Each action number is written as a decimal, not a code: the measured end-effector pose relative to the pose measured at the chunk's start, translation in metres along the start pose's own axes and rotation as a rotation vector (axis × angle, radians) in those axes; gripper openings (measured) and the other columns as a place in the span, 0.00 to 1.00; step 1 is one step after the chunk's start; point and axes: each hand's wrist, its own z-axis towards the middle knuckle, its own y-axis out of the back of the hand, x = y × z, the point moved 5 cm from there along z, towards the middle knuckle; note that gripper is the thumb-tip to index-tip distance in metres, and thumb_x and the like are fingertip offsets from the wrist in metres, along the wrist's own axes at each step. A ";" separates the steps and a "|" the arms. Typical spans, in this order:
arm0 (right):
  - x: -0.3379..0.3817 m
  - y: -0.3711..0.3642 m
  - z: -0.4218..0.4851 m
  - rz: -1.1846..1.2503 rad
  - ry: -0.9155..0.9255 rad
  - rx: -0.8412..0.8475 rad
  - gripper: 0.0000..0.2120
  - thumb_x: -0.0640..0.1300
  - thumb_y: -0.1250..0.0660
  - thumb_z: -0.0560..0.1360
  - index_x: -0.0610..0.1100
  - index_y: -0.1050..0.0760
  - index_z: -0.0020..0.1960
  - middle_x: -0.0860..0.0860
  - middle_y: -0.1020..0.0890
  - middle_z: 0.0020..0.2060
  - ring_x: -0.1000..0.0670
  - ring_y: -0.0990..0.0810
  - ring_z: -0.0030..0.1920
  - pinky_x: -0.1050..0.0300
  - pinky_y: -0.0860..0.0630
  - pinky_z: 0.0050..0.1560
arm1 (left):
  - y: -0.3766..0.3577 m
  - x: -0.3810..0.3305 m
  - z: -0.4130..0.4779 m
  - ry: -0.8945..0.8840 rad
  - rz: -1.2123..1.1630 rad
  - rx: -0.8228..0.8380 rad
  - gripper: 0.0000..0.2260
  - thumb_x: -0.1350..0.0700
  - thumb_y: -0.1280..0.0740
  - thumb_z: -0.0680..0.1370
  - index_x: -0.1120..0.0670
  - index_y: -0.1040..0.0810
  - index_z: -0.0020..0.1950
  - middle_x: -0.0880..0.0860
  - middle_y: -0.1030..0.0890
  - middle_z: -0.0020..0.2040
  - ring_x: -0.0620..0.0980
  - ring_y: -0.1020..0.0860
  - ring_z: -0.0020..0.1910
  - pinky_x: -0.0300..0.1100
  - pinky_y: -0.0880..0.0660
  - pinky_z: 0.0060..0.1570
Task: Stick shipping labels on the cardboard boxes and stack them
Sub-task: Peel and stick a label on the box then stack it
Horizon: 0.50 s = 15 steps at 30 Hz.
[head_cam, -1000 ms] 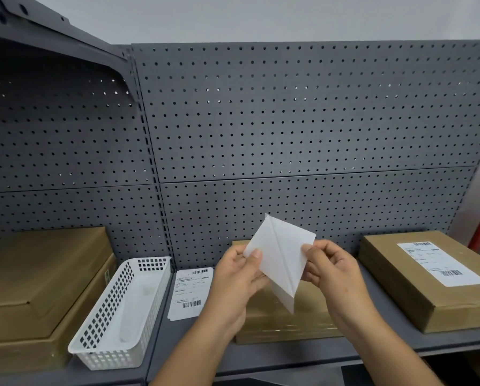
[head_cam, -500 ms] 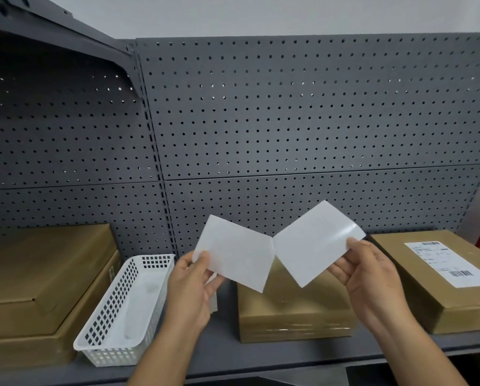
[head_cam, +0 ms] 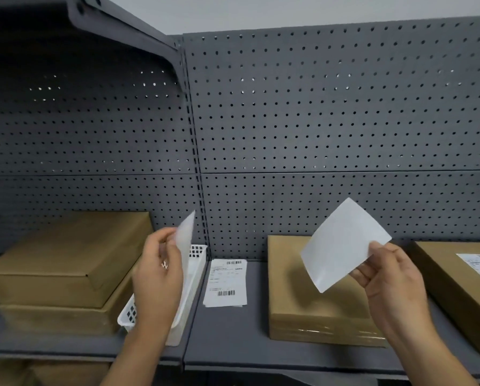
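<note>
Two pinches: left grip (head_cam: 156, 277) holds blurred edge-on sheet (head_cam: 185, 240), right grip (head_cam: 394, 285) holds blank-sided sheet (head_cam: 341, 243).

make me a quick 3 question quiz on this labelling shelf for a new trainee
1. True or false: the middle cardboard box already bears a shipping label.
2. What lies on the shelf between the white basket and the middle cardboard box? A) a tape roll B) printed shipping labels C) scissors
3. Fill in: the left stack is made of ____ cardboard boxes.
Key: 1 false; 2 B; 3 two.
</note>
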 end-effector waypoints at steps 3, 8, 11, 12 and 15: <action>-0.003 -0.001 -0.001 -0.022 0.005 0.008 0.07 0.42 0.38 0.83 0.47 0.28 0.46 0.48 0.15 0.45 0.51 0.15 0.41 0.55 0.18 0.44 | -0.002 0.025 0.006 -0.263 0.390 0.230 0.13 0.66 0.32 0.80 0.53 0.17 0.60 0.45 0.15 0.56 0.44 0.18 0.52 0.38 0.22 0.51; -0.010 -0.006 -0.006 -0.079 0.023 0.028 0.08 0.42 0.37 0.83 0.47 0.28 0.45 0.49 0.15 0.44 0.49 0.16 0.41 0.49 0.21 0.50 | -0.010 0.090 0.012 -0.115 0.716 0.470 0.16 0.63 0.34 0.79 0.47 0.16 0.61 0.49 0.12 0.48 0.53 0.15 0.43 0.46 0.21 0.36; -0.015 -0.012 -0.008 -0.104 0.028 0.034 0.06 0.42 0.37 0.83 0.46 0.29 0.47 0.51 0.15 0.42 0.49 0.16 0.41 0.50 0.20 0.48 | -0.021 0.119 0.010 -0.004 0.847 0.600 0.19 0.62 0.37 0.80 0.45 0.16 0.63 0.51 0.13 0.53 0.55 0.16 0.48 0.45 0.22 0.40; -0.017 -0.014 -0.009 -0.107 0.028 0.038 0.05 0.41 0.37 0.83 0.45 0.29 0.48 0.50 0.16 0.43 0.49 0.16 0.40 0.51 0.19 0.47 | -0.026 0.128 0.009 0.018 0.881 0.643 0.19 0.62 0.39 0.81 0.45 0.17 0.64 0.51 0.13 0.56 0.54 0.16 0.51 0.44 0.22 0.43; -0.020 -0.018 -0.011 -0.117 0.034 0.044 0.03 0.41 0.37 0.83 0.44 0.30 0.52 0.50 0.16 0.43 0.51 0.16 0.38 0.59 0.16 0.40 | -0.038 0.149 0.004 0.114 0.923 0.795 0.19 0.60 0.40 0.81 0.45 0.18 0.66 0.49 0.16 0.63 0.53 0.18 0.60 0.45 0.21 0.56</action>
